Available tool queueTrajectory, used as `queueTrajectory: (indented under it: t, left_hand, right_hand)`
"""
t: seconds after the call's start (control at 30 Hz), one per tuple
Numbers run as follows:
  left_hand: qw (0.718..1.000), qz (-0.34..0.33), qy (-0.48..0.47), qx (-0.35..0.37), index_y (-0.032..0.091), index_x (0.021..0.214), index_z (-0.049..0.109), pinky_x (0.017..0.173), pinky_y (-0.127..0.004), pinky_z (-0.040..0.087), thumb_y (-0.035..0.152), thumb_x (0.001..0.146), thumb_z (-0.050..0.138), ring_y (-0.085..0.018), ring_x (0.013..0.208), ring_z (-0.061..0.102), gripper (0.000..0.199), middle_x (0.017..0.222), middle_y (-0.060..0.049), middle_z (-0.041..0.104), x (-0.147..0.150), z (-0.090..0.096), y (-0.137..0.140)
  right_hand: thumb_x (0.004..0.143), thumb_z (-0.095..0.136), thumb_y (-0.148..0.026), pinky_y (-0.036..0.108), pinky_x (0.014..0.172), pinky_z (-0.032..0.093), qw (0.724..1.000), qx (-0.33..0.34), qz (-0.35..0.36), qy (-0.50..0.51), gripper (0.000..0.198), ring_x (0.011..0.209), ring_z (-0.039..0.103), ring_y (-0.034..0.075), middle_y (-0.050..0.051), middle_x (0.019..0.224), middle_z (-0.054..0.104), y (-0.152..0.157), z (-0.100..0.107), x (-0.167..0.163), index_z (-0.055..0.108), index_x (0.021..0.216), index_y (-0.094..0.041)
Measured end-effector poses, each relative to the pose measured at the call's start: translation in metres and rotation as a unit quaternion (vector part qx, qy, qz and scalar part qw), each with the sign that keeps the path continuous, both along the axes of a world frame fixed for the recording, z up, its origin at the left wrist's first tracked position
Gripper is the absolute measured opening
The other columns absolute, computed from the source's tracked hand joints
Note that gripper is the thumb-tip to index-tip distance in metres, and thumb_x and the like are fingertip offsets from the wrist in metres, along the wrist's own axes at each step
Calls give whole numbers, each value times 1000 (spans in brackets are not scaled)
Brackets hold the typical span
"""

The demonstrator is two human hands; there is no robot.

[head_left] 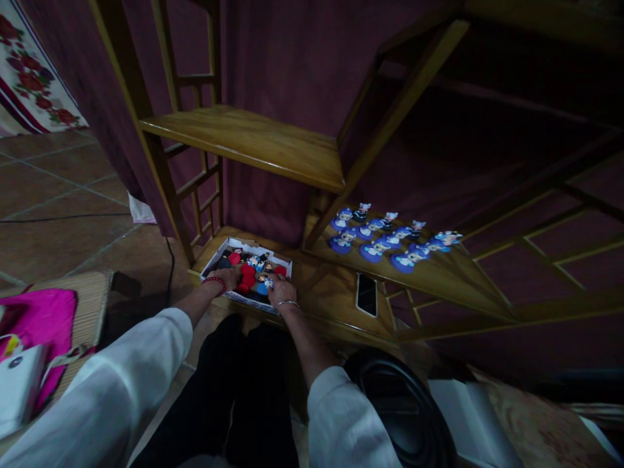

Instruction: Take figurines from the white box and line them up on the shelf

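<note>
A shallow white cardboard box (249, 245) stands on the lower wooden shelf, holding several small figurines with red, blue and dark parts. Over its left side is my left hand (229, 278), a red bead bracelet at the wrist; its fingertips are lost among the dark and red pieces. At the box's right side my right hand (283, 290), wearing a silver bangle, has its fingers closed around a small blue-and-white figurine (268, 283). Red round pieces (247, 278) lie between the two hands.
Several purple-haired figurines (374, 249) and small dark ones (361, 211) stand in rows on the raised shelf at right. A phone (366, 294) lies on the lower shelf. Above the box juts a wooden shelf board (244, 140). A black stool (400, 403) is near my right arm.
</note>
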State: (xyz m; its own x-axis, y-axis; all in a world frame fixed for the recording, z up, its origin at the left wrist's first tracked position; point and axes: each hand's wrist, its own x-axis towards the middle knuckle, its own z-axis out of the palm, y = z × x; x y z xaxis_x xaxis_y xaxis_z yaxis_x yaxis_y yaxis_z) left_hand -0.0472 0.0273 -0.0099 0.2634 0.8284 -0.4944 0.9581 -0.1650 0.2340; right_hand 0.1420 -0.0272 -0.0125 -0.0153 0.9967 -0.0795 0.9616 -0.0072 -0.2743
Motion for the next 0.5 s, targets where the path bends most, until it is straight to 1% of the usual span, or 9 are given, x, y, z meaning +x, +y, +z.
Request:
queueTrajectory:
  t: [0.13, 0.33, 0.4, 0.5]
  left_hand:
    - [999, -45, 2, -19, 14, 88, 62, 77, -37, 44, 28, 68, 56, -26, 89, 56, 25, 95, -13, 62, 2, -1, 3]
    - [997, -77, 2, -32, 12, 84, 63, 77, -37, 44, 29, 66, 60, -26, 87, 56, 25, 90, -13, 62, 5, 2, 5]
    - [997, -70, -6, -17, 12, 85, 63, 77, -37, 44, 29, 65, 61, -26, 87, 55, 26, 91, -13, 62, 5, 2, 4]
    - [996, -67, -60, 22, 13, 89, 62, 78, -35, 43, 27, 69, 57, -24, 88, 55, 25, 92, -11, 62, 7, 4, 3]
  right_hand:
    - [76, 49, -21, 25, 77, 40, 1000, -6, 1, -14, 30, 93, 54, 17, 5, 105, 57, -1, 3, -1, 54, 105, -24]
    - [77, 46, -24, 24, 76, 40, 1000, -8, 4, -30, 28, 92, 54, 15, 4, 104, 57, -3, 9, -2, 53, 104, -24]
    - [78, 46, -24, 24, 77, 40, 1000, -11, -1, -27, 28, 93, 54, 15, 4, 104, 57, -3, 9, -2, 53, 105, -24]
    - [78, 46, -24, 23, 78, 39, 1000, -9, -9, -18, 29, 94, 54, 15, 5, 104, 58, -2, 9, -2, 53, 106, -23]
